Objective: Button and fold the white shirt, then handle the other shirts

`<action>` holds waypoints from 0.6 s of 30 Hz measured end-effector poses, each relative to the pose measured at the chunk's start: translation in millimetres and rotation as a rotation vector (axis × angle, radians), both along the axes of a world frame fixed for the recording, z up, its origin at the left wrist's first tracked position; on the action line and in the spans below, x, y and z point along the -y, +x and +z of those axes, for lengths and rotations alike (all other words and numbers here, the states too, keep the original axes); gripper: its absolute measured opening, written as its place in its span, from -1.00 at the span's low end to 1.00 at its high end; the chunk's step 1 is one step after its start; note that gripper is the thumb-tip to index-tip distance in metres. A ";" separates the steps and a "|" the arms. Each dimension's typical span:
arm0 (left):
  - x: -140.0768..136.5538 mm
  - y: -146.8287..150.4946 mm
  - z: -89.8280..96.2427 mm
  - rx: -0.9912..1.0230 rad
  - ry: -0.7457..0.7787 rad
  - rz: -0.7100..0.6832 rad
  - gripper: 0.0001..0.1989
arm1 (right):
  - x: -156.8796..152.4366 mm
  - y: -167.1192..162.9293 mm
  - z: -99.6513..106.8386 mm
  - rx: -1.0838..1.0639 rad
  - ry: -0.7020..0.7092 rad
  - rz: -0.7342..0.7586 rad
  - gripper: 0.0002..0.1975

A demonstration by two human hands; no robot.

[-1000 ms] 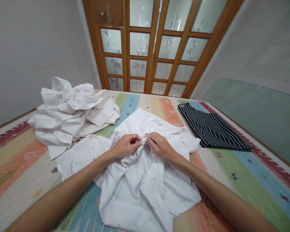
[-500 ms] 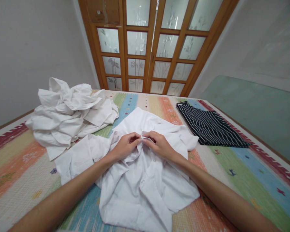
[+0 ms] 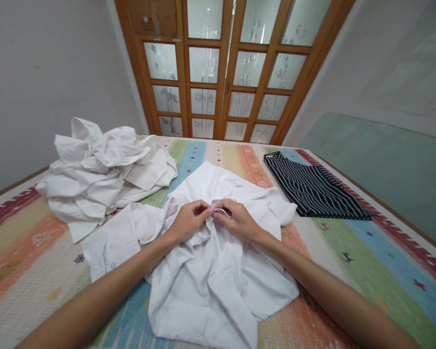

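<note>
A white button-up shirt (image 3: pixel 203 291) lies spread and wrinkled in front of me, one sleeve stretching out to the left. Near its collar, my left hand (image 3: pixel 191 219) pinches the fabric between thumb and fingers. My right hand (image 3: pixel 236 218) pinches the same spot from the other side, and the fingertips of both hands meet there. Small buttons show along the front placket below my hands. Whatever lies right between the fingertips is too small and covered to make out.
A heap of crumpled white clothes (image 3: pixel 105 169) sits at the back left. On the right lies a folded black garment with white stripes (image 3: pixel 314 189). The colourful striped cloth (image 3: pixel 363 261) covers the table. Behind stand wooden doors with glass panes (image 3: pixel 221 92).
The fingertips of both hands have drawn slightly closer together at the collar, with a bit of fabric now curving under my right fingers. The shirt and other clothes stay put.
</note>
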State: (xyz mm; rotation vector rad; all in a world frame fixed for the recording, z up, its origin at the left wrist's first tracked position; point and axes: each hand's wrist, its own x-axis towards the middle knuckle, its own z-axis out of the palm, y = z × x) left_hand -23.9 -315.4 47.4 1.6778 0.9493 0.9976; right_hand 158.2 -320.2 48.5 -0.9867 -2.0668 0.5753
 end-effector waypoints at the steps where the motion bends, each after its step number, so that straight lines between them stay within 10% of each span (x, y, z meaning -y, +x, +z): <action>1: 0.0 0.0 -0.3 0.005 -0.002 -0.005 -0.72 | -0.1 -0.2 -0.7 -0.018 -0.019 -0.004 -0.96; 18: 3.4 0.5 -1.1 -0.037 -0.048 -0.016 -0.73 | -7.4 3.4 -8.5 -0.189 -0.331 0.067 -0.79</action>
